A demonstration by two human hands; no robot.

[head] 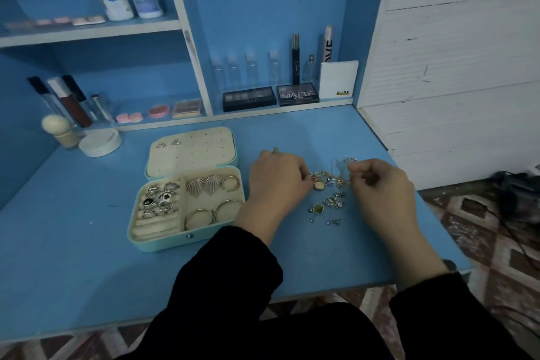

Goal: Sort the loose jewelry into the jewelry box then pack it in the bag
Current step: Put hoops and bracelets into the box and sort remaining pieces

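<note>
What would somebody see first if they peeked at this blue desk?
Probably the open jewelry box, left of centre on the blue desk. Its tray is full of rings and hoops, and two heart studs are pinned in the lid. Just right of it, the left hand and right hand pinch at a shiny tangle of loose jewelry.
</note>
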